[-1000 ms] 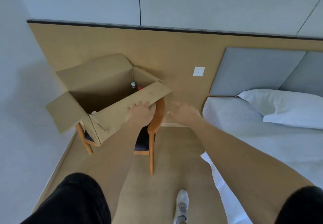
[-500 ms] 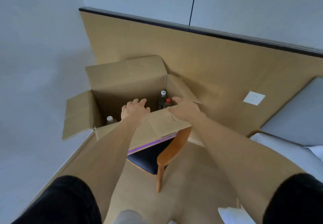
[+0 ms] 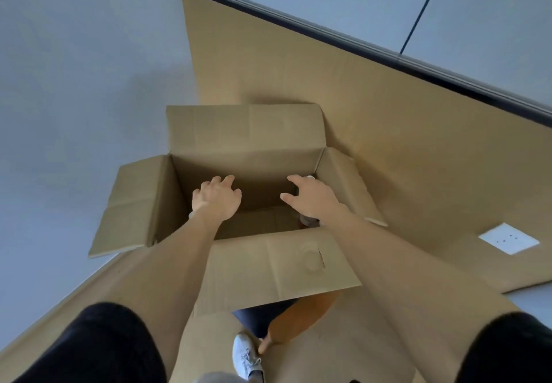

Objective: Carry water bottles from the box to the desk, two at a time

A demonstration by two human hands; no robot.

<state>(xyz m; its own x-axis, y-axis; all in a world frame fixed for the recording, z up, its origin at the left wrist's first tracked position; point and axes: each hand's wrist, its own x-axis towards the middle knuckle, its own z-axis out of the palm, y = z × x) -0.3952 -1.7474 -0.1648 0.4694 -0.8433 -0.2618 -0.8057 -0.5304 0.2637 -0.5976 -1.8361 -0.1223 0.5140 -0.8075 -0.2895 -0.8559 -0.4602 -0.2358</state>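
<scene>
An open cardboard box with its flaps spread stands on a wooden chair. My left hand hovers over the box's left side, fingers loosely spread, holding nothing. My right hand reaches over the right side, fingers spread, holding nothing. A white bottle cap peeks out just past my right fingertips. Part of another bottle shows under my right wrist, and a pale bit of one beside my left wrist. Most of the bottles are hidden by my hands and arms.
The box stands in a corner, with a grey wall to the left and a tan wall panel behind it. A white wall socket is at the right. The near flap hangs toward me. My shoe is on the tan floor below.
I have stepped closer and now look down into the box. Both hands have moved from the near flap to over the box's opening, fingers spread.
</scene>
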